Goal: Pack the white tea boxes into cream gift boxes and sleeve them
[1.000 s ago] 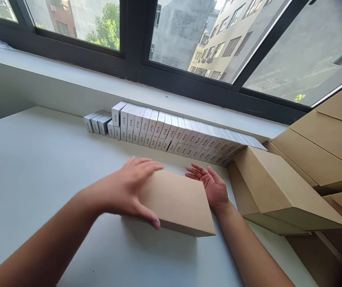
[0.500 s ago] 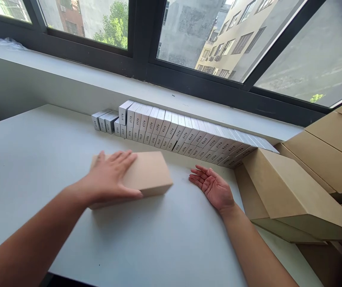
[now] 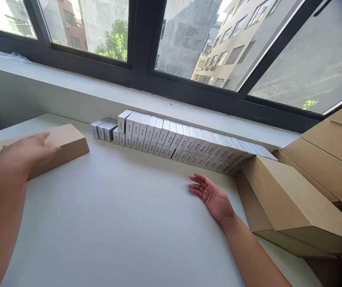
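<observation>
On the left side of the table, a plain brown cardboard box (image 3: 69, 139) lies with its far left part cut off by the frame. My left hand (image 3: 29, 151) is over its top and near side, blurred by motion, with fingers stretched out rather than wrapped round it. Whether the palm touches the box I cannot tell. Palm turned up and fingers loosely apart, my right hand (image 3: 212, 197) rests on the white table (image 3: 135, 223) and holds nothing. Nearest to it is a long two-layer row of small white boxes (image 3: 171, 137) with dark printing on their ends.
Several larger brown cartons (image 3: 290, 191) are piled along the right side, close to my right forearm. Three small boxes (image 3: 103, 129) stand at the row's left end. Behind the row run a white sill (image 3: 99, 93) and a dark window frame (image 3: 141, 48).
The cardboard box has moved from the middle of the table to the left, together with my left hand. My right hand has stayed in place. The view has tilted slightly upward.
</observation>
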The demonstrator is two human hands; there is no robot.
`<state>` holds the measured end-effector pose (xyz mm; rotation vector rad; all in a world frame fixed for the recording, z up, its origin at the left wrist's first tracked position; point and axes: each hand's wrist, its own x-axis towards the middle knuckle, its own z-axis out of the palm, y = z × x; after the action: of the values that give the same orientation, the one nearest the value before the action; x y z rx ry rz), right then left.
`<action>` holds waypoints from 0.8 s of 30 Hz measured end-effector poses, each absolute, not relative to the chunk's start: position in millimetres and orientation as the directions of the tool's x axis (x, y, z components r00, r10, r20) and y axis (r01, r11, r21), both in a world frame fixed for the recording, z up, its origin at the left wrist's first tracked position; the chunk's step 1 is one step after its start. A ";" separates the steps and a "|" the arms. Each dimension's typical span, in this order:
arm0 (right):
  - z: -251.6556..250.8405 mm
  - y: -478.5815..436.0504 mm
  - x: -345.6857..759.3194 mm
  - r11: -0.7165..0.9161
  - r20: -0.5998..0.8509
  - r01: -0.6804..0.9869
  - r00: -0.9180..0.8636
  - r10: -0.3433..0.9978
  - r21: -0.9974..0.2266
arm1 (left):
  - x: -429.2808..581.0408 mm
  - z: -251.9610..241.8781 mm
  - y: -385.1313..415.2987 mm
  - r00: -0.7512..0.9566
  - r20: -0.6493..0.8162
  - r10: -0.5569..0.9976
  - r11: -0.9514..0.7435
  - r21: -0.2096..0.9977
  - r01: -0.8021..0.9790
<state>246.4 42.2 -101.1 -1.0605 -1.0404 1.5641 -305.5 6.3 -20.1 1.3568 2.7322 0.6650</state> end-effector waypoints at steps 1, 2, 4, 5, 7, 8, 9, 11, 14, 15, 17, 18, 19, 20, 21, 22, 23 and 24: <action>-100.6 41.9 245.9 -0.190 -0.149 -0.228 -0.185 0.971 -0.955 | -286.7 -16.8 10.6 -0.696 0.201 0.689 0.558 0.465 0.687; -100.2 41.8 245.6 -0.186 -0.145 -0.221 -0.191 0.971 -0.957 | -263.6 -12.6 15.5 -0.681 0.320 0.658 0.450 0.558 0.697; -99.6 41.8 245.4 -0.183 -0.141 -0.209 -0.200 0.970 -0.961 | -212.8 -2.9 27.9 -0.612 0.458 0.645 0.221 0.655 0.723; -99.5 41.9 245.5 -0.182 -0.141 -0.204 -0.201 0.970 -0.962 | -189.1 1.4 35.6 -0.548 0.473 0.690 0.109 0.680 0.725; -99.4 42.0 245.9 -0.181 -0.141 -0.198 -0.199 0.970 -0.963 | -152.7 6.0 54.1 -0.456 0.521 0.721 -0.047 0.694 0.718; -99.6 42.0 246.1 -0.180 -0.141 -0.195 -0.198 0.970 -0.964 | -141.1 5.4 64.3 -0.440 0.530 0.725 -0.080 0.699 0.711; -99.7 41.9 246.3 -0.180 -0.141 -0.193 -0.199 0.970 -0.964 | -133.7 2.9 74.4 -0.418 0.519 0.746 -0.096 0.704 0.704; -100.0 41.4 246.2 -0.177 -0.137 -0.190 -0.203 0.969 -0.966 | -128.5 -6.8 92.8 -0.382 0.474 0.794 -0.088 0.711 0.698; -99.9 41.0 245.6 -0.170 -0.128 -0.181 -0.221 0.967 -0.969 | -131.0 -26.1 113.4 -0.303 0.430 0.850 -0.093 0.689 0.719; -99.7 41.3 245.4 -0.172 -0.129 -0.173 -0.231 0.964 -0.970 | -132.0 -31.7 118.3 -0.294 0.440 0.849 -0.103 0.681 0.725; -99.5 42.3 245.3 -0.175 -0.134 -0.150 -0.251 0.959 -0.973 | -133.2 -39.7 125.6 -0.299 0.481 0.824 -0.126 0.670 0.731; -99.4 42.7 245.3 -0.174 -0.135 -0.139 -0.254 0.958 -0.975 | -133.5 -41.7 128.1 -0.311 0.504 0.806 -0.137 0.669 0.730; -99.4 43.0 245.3 -0.172 -0.134 -0.132 -0.252 0.958 -0.976 | -133.9 -42.6 130.0 -0.316 0.521 0.793 -0.152 0.670 0.726; -99.3 43.1 245.4 -0.168 -0.133 -0.128 -0.246 0.960 -0.977 | -134.4 -42.6 131.4 -0.316 0.532 0.786 -0.167 0.674 0.719; -99.3 43.0 245.4 -0.165 -0.131 -0.127 -0.241 0.962 -0.978 | -135.2 -42.0 132.4 -0.315 0.537 0.782 -0.182 0.681 0.709; -99.2 42.8 245.5 -0.166 -0.132 -0.125 -0.239 0.962 -0.978 | -136.2 -41.2 132.9 -0.312 0.539 0.783 -0.195 0.688 0.699; -99.0 42.4 245.6 -0.168 -0.135 -0.122 -0.241 0.961 -0.978 | -137.5 -40.5 133.0 -0.309 0.539 0.784 -0.205 0.694 0.690; -98.7 42.0 245.7 -0.170 -0.137 -0.117 -0.247 0.959 -0.978 | -139.0 -39.8 132.7 -0.306 0.539 0.785 -0.211 0.697 0.686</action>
<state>245.7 42.0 -98.7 -1.0940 -1.1987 1.5649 -139.0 132.7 -39.8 1.7892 1.9092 1.5564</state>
